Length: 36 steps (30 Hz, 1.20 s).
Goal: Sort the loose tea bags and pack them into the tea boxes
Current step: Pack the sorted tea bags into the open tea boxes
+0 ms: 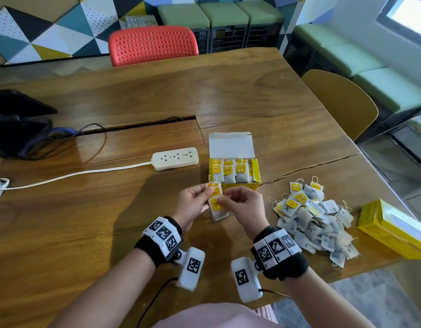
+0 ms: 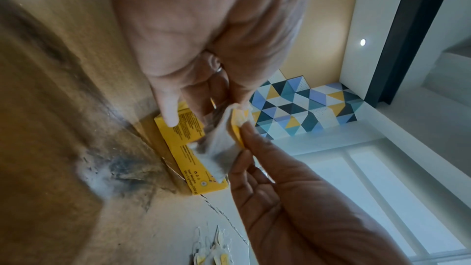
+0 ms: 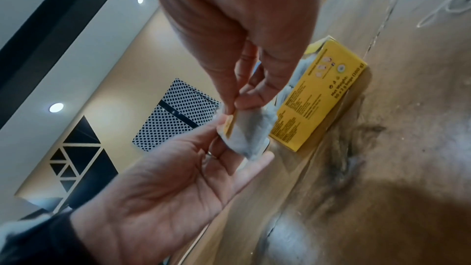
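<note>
**A:** Centre of the head view: what are the two hands doing over the wooden table [image 1: 110,209]?

**B:** The left hand [image 1: 191,203] and the right hand [image 1: 242,207] meet on a small stack of tea bags [image 1: 216,205] with yellow tags, held above the table just below the open tea box [image 1: 235,172]. The left thumb and fingertips pinch the stack's upper left edge; the right thumb and forefinger pinch a yellow tag on the front bag. The right wrist view shows the left palm turned up, its other fingers loosely spread beneath the bags.

**A:** Which step is that?

**B:** By the look of it, sorting: squaring up a handful of matching bags before they go in. The box, lid flap standing up at centre frame, already holds a row of upright bags, with room seemingly left at its right end.

**A:** And the rest?

**B:** A big pile of loose tea bags [image 1: 313,218] lies at right of frame, some marked with a black X. A second yellow box [image 1: 391,233] sits at the far right edge; whether it is open I cannot tell.

**A:** What does the next move call for?

**B:** Probably keeping the stack aligned, tags forward, and sliding it upright into the gap without snagging strings. Most of the job appears to remain.
</note>
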Available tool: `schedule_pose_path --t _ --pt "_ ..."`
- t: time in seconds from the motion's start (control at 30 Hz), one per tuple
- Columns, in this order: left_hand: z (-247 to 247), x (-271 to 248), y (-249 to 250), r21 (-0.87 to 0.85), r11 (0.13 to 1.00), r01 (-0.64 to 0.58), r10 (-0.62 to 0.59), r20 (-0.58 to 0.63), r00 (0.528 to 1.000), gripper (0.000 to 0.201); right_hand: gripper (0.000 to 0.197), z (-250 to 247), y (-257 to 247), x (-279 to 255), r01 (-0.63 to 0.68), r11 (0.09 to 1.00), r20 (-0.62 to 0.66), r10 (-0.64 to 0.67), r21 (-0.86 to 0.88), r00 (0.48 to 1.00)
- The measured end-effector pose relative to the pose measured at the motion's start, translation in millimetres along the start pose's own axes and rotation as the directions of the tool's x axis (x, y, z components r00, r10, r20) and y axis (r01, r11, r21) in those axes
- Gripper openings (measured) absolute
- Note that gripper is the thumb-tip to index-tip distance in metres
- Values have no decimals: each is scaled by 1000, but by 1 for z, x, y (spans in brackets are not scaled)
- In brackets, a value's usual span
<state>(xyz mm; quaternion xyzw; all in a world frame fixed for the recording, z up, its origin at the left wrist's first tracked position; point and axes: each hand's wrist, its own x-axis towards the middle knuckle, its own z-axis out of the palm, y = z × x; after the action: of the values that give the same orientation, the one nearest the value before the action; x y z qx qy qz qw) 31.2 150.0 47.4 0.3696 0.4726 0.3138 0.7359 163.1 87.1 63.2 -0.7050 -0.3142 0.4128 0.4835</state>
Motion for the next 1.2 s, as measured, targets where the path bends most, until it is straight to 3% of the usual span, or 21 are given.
schedule_pose_path --t 0.2,0.33,0.53,0.6,0.67,0.77,0.9,1.2 --pt "7 -2 1 -63 998 13 -13 -8 1000 25 16 9 3 7 -13 999 -117 8 -39 993" --pt "6 -9 5 -93 996 -3 8 62 998 23 15 9 1 9 -21 1000 -142 20 -11 990" --pt "-1 -7 -1 -157 984 77 -75 21 997 22 4 5 -6 11 -156 982 29 154 107 988" --pt "-3 -5 1 -182 976 117 -116 18 993 18 4 -2 -11 19 -112 993 0 112 35 994" --pt "-6 -3 2 -162 979 121 -119 26 993 14 2 -14 -15 36 -21 989 -167 -3 -146 986" --pt "-6 -3 6 -86 992 92 -88 49 995 16 23 -32 -18 66 -26 913 -326 -119 -407 938" --pt "-4 -7 8 37 998 52 -54 68 996 24 43 -39 -13 92 -113 823 -232 -23 -557 973" --pt "-10 -6 11 53 997 47 -51 64 997 20 46 -40 -15 116 -193 747 -210 73 -637 975"
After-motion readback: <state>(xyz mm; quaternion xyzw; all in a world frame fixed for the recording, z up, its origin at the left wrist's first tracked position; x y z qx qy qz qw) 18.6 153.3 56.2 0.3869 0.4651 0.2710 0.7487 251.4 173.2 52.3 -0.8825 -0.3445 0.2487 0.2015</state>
